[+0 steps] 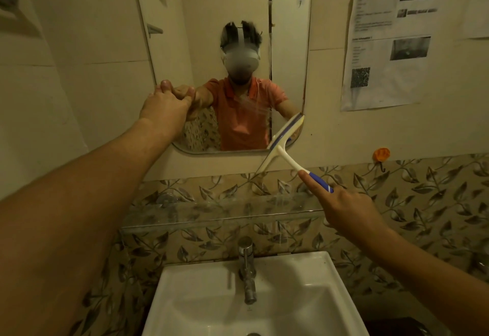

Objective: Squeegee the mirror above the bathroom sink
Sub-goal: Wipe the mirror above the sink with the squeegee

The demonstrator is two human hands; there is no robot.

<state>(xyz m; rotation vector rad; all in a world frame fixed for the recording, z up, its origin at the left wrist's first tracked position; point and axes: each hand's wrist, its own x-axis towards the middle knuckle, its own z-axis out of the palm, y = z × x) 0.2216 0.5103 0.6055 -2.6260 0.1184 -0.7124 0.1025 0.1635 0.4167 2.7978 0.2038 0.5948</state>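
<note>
1. Mirror (211, 17): fixed to the tiled wall above the sink (304, 296). Faint wet streaks show on the lower glass, so we judge the wiping unfinished.
2. Squeegee (279, 147): white blade and neck, blue grip. It lies slanted at the mirror's lower right corner, with the upper end of the blade on the glass and the lower end past the bottom edge, over the wall. We read this as the foot of a stroke, where the water would be carried off the glass.
3. Right hand (346, 208): closed round the blue grip. The forefinger (308, 179) lies straight along the handle toward the blade (likely to steer it and press it flat).
4. Left hand (165, 102): arm stretched out to the mirror's left edge, fingers curled and meeting their own reflection, thumb uppermost. It looks like a brace for the body or the glass. We cannot tell whether it grips the edge or only leans there.
5. Glass shelf (211, 213) and tap (247, 269): both below the mirror, so drips would land on them.
</note>
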